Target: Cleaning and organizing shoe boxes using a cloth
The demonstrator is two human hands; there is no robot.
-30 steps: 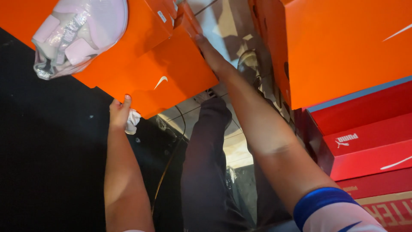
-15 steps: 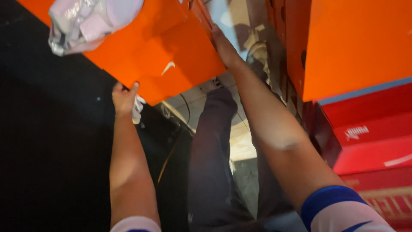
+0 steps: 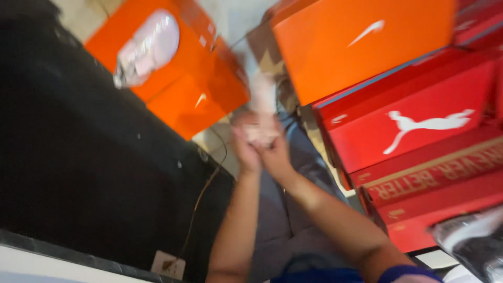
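Orange shoe box [image 3: 204,99] lies open at upper left w/ a pale wrapped shoe [image 3: 146,55] resting on it. Both hands meet mid-frame over the lap: left hand [image 3: 245,149] and right hand [image 3: 275,152] pressed together around smth pale and crumpled, prob. wrapping paper [image 3: 262,105]. Fingers look closed on it; heavy motion blur, exact grip cannot be told. Judgement: steady two-hand hold, slow the motion. Stacked red boxes [image 3: 414,126] at right, partly cut off.

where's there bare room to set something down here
The broad black surface left of the open orange box is bare. The right is crowded with stacked red boxes under another orange box. Both hands fill the narrow middle gap.
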